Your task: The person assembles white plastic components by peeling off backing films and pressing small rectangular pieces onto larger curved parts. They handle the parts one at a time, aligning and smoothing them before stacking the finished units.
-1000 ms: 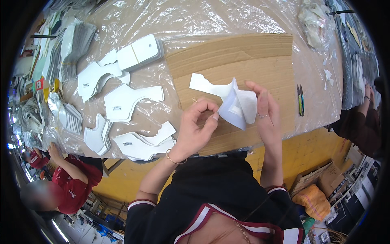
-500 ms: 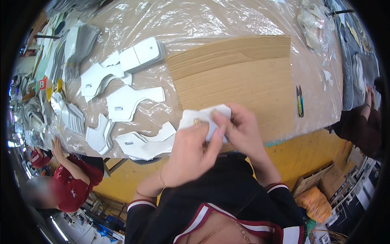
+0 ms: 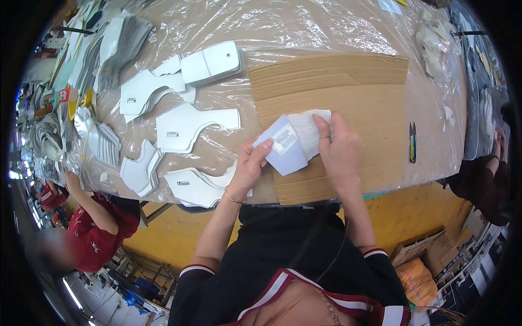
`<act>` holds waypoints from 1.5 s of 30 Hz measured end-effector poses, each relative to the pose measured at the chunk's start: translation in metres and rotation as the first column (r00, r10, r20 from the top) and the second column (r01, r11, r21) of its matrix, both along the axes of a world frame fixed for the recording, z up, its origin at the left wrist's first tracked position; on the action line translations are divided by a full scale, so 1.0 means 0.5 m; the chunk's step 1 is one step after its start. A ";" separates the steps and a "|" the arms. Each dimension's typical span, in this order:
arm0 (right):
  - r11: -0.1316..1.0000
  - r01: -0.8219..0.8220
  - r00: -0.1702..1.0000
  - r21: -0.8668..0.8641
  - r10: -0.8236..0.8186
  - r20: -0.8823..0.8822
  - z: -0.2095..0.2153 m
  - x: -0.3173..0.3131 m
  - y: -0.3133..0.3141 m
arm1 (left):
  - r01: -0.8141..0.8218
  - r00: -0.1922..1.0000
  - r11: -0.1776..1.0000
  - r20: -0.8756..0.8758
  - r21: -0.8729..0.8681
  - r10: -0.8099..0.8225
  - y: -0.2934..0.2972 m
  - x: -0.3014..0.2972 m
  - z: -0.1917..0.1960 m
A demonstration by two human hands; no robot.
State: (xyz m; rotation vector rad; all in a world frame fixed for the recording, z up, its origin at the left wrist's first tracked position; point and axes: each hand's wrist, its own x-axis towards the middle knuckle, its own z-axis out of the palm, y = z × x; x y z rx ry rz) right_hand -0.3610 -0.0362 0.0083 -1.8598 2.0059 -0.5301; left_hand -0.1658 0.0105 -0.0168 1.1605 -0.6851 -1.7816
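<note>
Both my hands hold one white cut piece (image 3: 293,142) of thin sheet material over a brown cardboard sheet (image 3: 359,87). My left hand (image 3: 250,165) pinches its left edge, where a pale bluish side with a small label faces up. My right hand (image 3: 340,149) grips its right, textured white part. The piece is folded or curled between the hands. Stacks of similar white cut pieces (image 3: 193,126) lie to the left on the table, close to my left hand.
The table is covered in clear plastic film (image 3: 304,27). More white stacks (image 3: 212,62) and grey stacks (image 3: 122,43) lie at the far left. A small pair of snips (image 3: 412,142) lies right of the cardboard. A person in red (image 3: 95,228) sits at left; another person's arm (image 3: 489,168) is at right.
A second ago the piece was held lifted and spread further up the cardboard. Both hands then came close toward my body, and now they hold it just above the cardboard's near part.
</note>
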 end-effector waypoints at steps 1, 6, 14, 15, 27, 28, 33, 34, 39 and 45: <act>1.000 0.002 1.000 0.014 -0.002 -0.001 0.001 0.000 0.002 | 0.008 1.000 1.000 -0.024 -0.010 -0.008 -0.001 0.000 0.002; 0.986 0.085 0.996 -0.142 -0.078 0.053 0.020 0.002 -0.001 | -0.010 1.000 0.984 -0.003 -0.177 0.010 -0.005 -0.023 0.018; 0.826 -0.527 0.842 -0.197 0.540 0.012 0.091 -0.014 0.053 | -0.039 0.999 0.939 0.004 -0.342 0.043 -0.006 -0.065 0.014; 0.826 -0.523 0.847 -0.209 0.531 -0.019 0.091 -0.011 0.055 | -0.043 0.999 0.946 0.003 -0.323 0.047 -0.005 -0.066 0.014; 0.881 -0.438 0.898 -0.176 0.438 -0.042 0.057 -0.025 0.034 | -0.073 0.995 0.974 0.052 -0.213 0.086 -0.003 -0.065 0.021; 0.922 -0.363 0.930 -0.137 0.368 0.013 0.052 -0.040 0.025 | -0.060 0.996 0.980 0.060 -0.192 0.073 -0.005 -0.059 0.023; 0.998 -0.006 0.985 -0.069 0.018 0.173 0.056 -0.106 -0.001 | -0.132 0.987 0.978 0.067 -0.159 0.144 -0.007 -0.056 0.033; 0.998 0.067 0.921 0.006 -0.064 0.383 0.065 -0.115 -0.004 | -0.124 0.986 0.975 0.087 -0.183 0.142 -0.008 -0.057 0.033; 0.982 -0.183 0.892 -0.050 0.188 0.411 0.088 -0.074 0.018 | -0.049 0.987 0.964 0.133 -0.261 0.086 -0.008 -0.052 0.030; 0.996 -0.012 0.917 0.093 -0.026 0.398 0.029 -0.010 0.009 | -0.107 0.990 0.972 0.072 -0.210 0.125 0.009 -0.039 0.015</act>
